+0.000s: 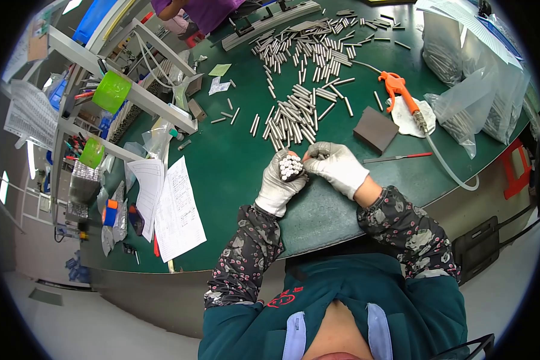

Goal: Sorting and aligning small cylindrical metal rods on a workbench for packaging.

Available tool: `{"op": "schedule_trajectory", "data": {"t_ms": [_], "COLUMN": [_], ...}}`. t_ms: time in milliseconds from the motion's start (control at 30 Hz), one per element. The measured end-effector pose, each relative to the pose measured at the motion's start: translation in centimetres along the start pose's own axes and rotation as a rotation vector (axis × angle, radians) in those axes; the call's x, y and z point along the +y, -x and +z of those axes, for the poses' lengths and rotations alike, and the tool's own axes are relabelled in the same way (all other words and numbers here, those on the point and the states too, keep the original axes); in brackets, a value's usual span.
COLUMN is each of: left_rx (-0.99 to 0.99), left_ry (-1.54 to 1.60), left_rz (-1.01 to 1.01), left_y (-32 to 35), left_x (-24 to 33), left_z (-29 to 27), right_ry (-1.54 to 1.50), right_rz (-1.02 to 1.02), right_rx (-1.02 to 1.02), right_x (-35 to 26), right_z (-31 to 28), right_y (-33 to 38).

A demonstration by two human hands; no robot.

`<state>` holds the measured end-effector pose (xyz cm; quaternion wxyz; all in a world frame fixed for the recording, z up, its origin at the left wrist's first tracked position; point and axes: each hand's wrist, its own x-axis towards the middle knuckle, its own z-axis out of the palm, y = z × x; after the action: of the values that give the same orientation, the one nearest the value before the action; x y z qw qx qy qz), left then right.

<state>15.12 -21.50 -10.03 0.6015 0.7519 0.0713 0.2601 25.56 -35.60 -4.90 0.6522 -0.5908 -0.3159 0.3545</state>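
Left hand (pixel 280 183) fist-tight around rod bundle (pixel 291 167), near loose rod pile (pixel 291 117); right hand (pixel 337 166) pinches one end. Keep ends flush.

bare green table (pixel 234 162) left of hands | loose metal rods (pixel 291 117) ahead | grey block (pixel 375 129) right

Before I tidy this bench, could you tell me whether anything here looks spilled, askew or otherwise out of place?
Mostly the metal pins: they lie strewn loose at all angles across the green table, not sorted. The left hand grips a neat bundle of pins, with the right hand touching it. I see no damage or liquid spill.
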Motion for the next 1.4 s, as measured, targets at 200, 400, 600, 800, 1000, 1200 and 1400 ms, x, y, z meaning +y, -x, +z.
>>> {"op": "schedule_trajectory", "data": {"t_ms": [200,400,600,800,1000,1200,1400], "left_rx": [0.005,0.005,0.005,0.022,0.006,-0.042,-0.073], "left_ry": [0.109,0.192,0.296,0.299,0.33,0.31,0.222], "left_rz": [-0.127,-0.117,-0.168,-0.207,-0.279,-0.098,-0.02], "left_y": [-0.1,-0.2,-0.3,-0.3,-0.3,-0.5,-0.8], "left_x": [-0.5,-0.6,0.8,0.6,1.4,0.5,0.2], "left_z": [-0.3,-0.2,0.2,-0.1,0.1,0.2,0.1], "right_ry": [0.016,0.003,0.023,0.021,0.264,0.771,0.922], "right_rz": [-0.013,-0.048,-0.004,0.005,-0.112,-0.415,-0.506], "right_rx": [-0.002,0.027,0.003,0.001,0.096,0.16,0.138], "right_x": [0.3,1.0,1.1,1.1,0.1,-1.9,-1.5], "right_z": [0.0,0.1,0.0,0.1,0.4,1.2,1.5], "right_y": [-0.1,-0.2,-0.5,-0.4,-0.5,-1.3,-1.8]}}
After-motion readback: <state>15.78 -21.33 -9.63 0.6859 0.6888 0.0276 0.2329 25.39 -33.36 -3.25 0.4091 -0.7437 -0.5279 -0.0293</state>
